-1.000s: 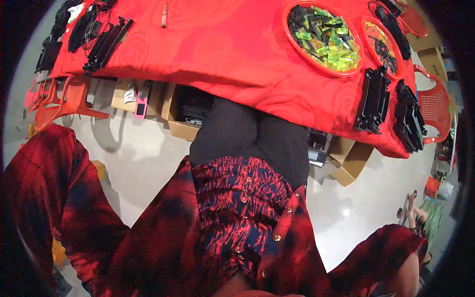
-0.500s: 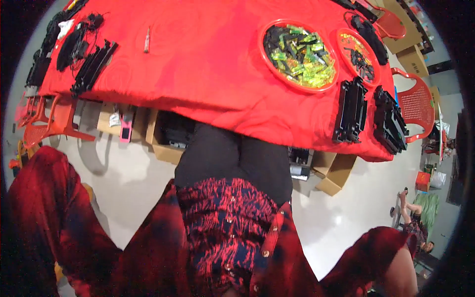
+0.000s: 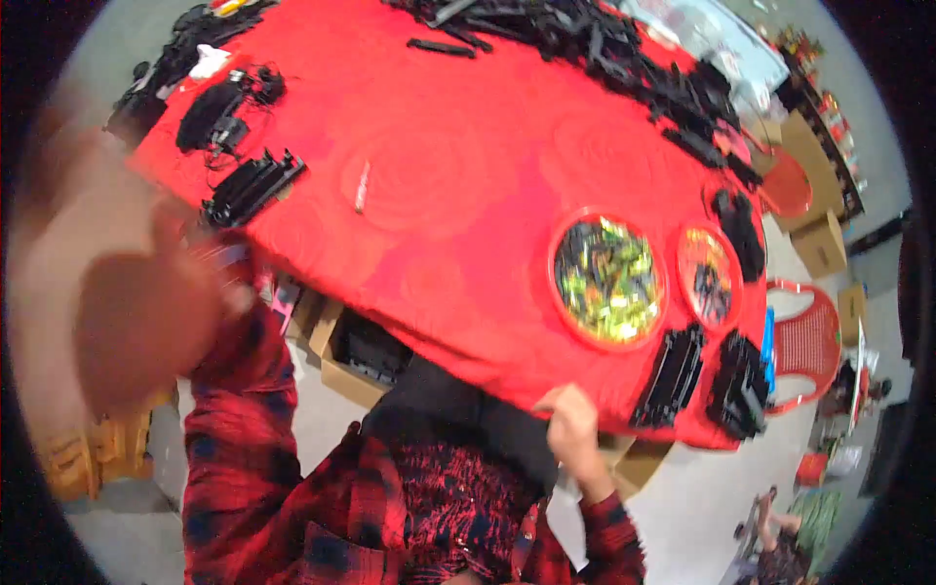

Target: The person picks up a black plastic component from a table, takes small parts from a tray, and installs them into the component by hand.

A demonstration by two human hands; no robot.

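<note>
Red cloth [image 3: 468, 195] covers the worktop, and its near edge is the thing closest to the right hand [image 3: 573, 424], which rests at that hem with the knuckles up. Whether its fingers [image 3: 561, 400] pinch the cloth or only lie against it cannot be told: they curl downward and their tips are hidden behind the hand. The cloth's long axis runs from upper left to lower right, its near edge slanting down toward the right hand.

The left hand [image 3: 146, 322] is raised close to the lens and is one big blur, so whether its fingers are spread or pressed together cannot be told. It hides part of the worktop's left corner.

Just beyond the right fingers, up and to the right, lie two stacks of black trays [image 3: 707, 375] on the cloth, long sides pointing away from the person. Farther out sit a round red plate of green and yellow pieces [image 3: 606, 278] and a smaller red plate [image 3: 709, 276]; what the smaller one carries is too small to make out. Well beyond the fingers, a thin pale stick [image 3: 362, 185] lies alone on the cloth, pointing away. Black parts [image 3: 624, 54] heap along the far edge, partly cut off at the top. Below the cloth's hem, open cardboard boxes [image 3: 356, 346] stand half hidden under the worktop.
</note>
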